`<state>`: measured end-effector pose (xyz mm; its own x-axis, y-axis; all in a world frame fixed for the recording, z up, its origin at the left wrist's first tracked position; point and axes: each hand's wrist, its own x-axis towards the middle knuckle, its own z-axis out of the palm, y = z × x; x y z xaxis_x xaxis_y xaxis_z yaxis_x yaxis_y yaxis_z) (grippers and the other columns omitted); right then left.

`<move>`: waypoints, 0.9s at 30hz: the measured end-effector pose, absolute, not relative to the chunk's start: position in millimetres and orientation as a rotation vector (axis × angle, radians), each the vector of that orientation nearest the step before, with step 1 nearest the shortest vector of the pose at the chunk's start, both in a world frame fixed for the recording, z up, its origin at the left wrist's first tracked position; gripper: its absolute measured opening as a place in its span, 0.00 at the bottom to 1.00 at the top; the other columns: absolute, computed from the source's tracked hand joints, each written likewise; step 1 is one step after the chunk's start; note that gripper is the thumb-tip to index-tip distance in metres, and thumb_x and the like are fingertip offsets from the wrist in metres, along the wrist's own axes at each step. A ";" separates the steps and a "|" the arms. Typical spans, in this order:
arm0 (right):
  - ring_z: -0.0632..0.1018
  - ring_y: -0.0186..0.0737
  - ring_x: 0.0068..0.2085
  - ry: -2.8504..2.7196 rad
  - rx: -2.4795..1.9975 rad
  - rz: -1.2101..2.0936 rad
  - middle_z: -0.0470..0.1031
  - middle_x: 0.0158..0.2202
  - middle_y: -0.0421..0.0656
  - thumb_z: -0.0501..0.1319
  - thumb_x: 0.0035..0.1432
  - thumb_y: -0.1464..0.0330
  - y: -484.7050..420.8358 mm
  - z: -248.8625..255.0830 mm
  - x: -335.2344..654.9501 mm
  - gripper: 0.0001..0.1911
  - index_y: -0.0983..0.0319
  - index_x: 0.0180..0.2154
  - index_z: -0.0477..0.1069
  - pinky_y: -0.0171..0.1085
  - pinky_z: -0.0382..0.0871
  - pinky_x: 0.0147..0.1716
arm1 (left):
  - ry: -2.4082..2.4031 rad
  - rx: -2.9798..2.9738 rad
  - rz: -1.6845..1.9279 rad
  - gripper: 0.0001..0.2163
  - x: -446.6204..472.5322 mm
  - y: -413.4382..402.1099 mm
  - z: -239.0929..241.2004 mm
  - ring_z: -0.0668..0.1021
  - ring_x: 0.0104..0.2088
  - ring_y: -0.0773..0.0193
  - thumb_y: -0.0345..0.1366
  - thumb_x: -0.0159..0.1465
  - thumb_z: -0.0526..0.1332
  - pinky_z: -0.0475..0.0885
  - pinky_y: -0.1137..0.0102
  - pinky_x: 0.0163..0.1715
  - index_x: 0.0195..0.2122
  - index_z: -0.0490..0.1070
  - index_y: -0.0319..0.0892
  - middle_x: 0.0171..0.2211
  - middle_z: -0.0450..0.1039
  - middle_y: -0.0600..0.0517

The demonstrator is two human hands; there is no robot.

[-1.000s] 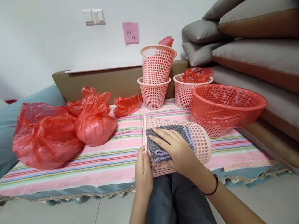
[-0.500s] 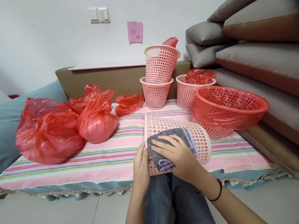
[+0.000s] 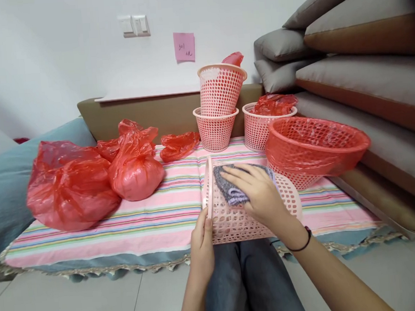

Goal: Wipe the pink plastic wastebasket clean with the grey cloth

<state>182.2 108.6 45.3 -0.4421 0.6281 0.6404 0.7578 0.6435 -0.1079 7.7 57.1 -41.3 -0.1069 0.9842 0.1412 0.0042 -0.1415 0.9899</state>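
A pale pink perforated plastic basket (image 3: 241,222) lies on its side at the front of the striped cloth, its rim to the left. My left hand (image 3: 201,235) grips that rim, thumb outside, with the other fingers partly hidden. On the upper side of the basket, my right hand (image 3: 258,190) presses a folded grey cloth with lilac edging (image 3: 227,187). Its fingers lie across the cloth and hold it against the holes. Just behind and to the right stands another pink basket lined with a red plastic bag (image 3: 318,154).
Knotted red bags (image 3: 73,185) sit on the left of the striped cover (image 3: 144,227). Behind are two stacked pink baskets (image 3: 216,131) and a basket holding a red bag (image 3: 258,132). Grey-brown cushions (image 3: 367,80) pile up on the right. A pink note (image 3: 184,47) hangs on the wall.
My right hand has slid the grey cloth up and away from me over the basket's side. The basket has turned slightly, its rim now showing more at an angle. My left hand stays on the rim.
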 end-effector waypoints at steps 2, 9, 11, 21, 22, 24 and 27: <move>0.67 0.53 0.59 -2.137 -1.135 -0.269 0.70 0.60 0.45 0.60 0.55 0.72 119.0 54.1 188.0 0.27 0.62 0.58 0.68 0.53 0.61 0.57 | 1.254 1.254 1.409 0.25 8.5 50.9 -47.2 0.70 0.60 0.52 0.55 0.66 0.52 0.62 0.58 0.61 0.55 0.71 0.43 0.58 0.71 0.46; 0.71 0.47 0.57 -2.184 -1.104 -0.059 0.74 0.56 0.45 0.58 0.50 0.79 152.4 60.4 184.5 0.28 0.62 0.54 0.71 0.48 0.63 0.57 | 1.265 1.320 1.381 0.26 10.3 43.1 -56.3 0.70 0.61 0.53 0.55 0.66 0.51 0.62 0.58 0.62 0.57 0.70 0.44 0.58 0.71 0.46; 0.71 0.47 0.57 -2.212 -1.078 -0.034 0.74 0.56 0.46 0.56 0.47 0.81 152.5 55.5 176.1 0.30 0.62 0.53 0.72 0.49 0.62 0.57 | 1.276 1.286 1.389 0.27 8.6 43.8 -58.2 0.69 0.61 0.52 0.56 0.66 0.51 0.62 0.58 0.62 0.57 0.69 0.44 0.58 0.70 0.45; 0.65 0.49 0.61 -2.367 -0.946 -0.118 0.72 0.59 0.45 0.53 0.47 0.80 114.5 34.5 158.9 0.32 0.63 0.56 0.69 0.52 0.54 0.62 | 1.401 1.211 1.446 0.31 7.9 51.7 -55.5 0.68 0.62 0.52 0.59 0.63 0.52 0.60 0.58 0.63 0.56 0.70 0.41 0.60 0.68 0.44; 0.65 0.49 0.61 -2.371 -0.941 -0.125 0.71 0.59 0.45 0.53 0.49 0.80 110.7 31.9 158.8 0.32 0.63 0.56 0.69 0.52 0.54 0.62 | 1.390 1.209 1.448 0.30 8.2 52.8 -53.4 0.67 0.63 0.52 0.59 0.63 0.53 0.59 0.59 0.63 0.56 0.70 0.41 0.61 0.68 0.44; 0.64 0.50 0.61 -2.370 -0.932 -0.126 0.71 0.59 0.45 0.53 0.50 0.79 103.3 26.0 158.6 0.31 0.63 0.56 0.69 0.53 0.53 0.62 | 1.353 1.203 1.452 0.29 8.6 55.0 -49.4 0.66 0.63 0.53 0.57 0.64 0.53 0.59 0.59 0.64 0.56 0.69 0.40 0.60 0.68 0.44; 0.64 0.49 0.62 -2.345 -0.925 -0.112 0.71 0.59 0.44 0.52 0.51 0.79 92.7 15.8 158.3 0.30 0.64 0.56 0.69 0.54 0.53 0.62 | 1.301 1.183 1.456 0.27 9.5 59.6 -44.3 0.68 0.61 0.53 0.56 0.64 0.54 0.61 0.59 0.62 0.56 0.69 0.41 0.58 0.70 0.45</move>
